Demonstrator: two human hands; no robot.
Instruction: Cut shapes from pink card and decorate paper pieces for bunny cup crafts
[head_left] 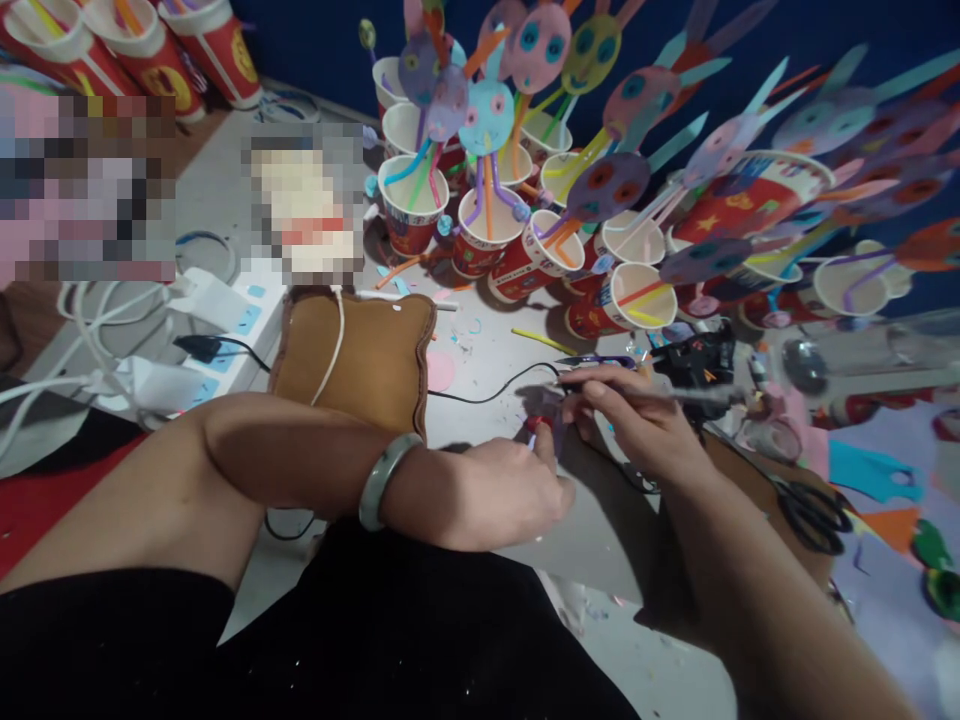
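The left hand [510,490] is laid low on the counter [480,360], fingers curled, and a small red piece [541,424] is pinched at its fingertips; a pale green bangle [386,478] is worn on that wrist. The right hand [637,420] is closed around a thin metal tool [675,393], which is held nearly level, its near end brought just beside the red piece; whether the two touch cannot be told. A black cord [487,392] is run across the counter to the spot between the hands. Behind the left forearm a tan pouch [352,355] is set, with a white cable draped over it; further left a white power strip [225,330] is seen with plugs in it. Beyond the hands a crowd of red paper cups [480,240] is stood, each fitted with bent straws and coloured paper faces [487,115]; a yellow straw [541,341] is lain loose before them. Black-handled scissors [814,515] are left near the right forearm, among paper scraps.
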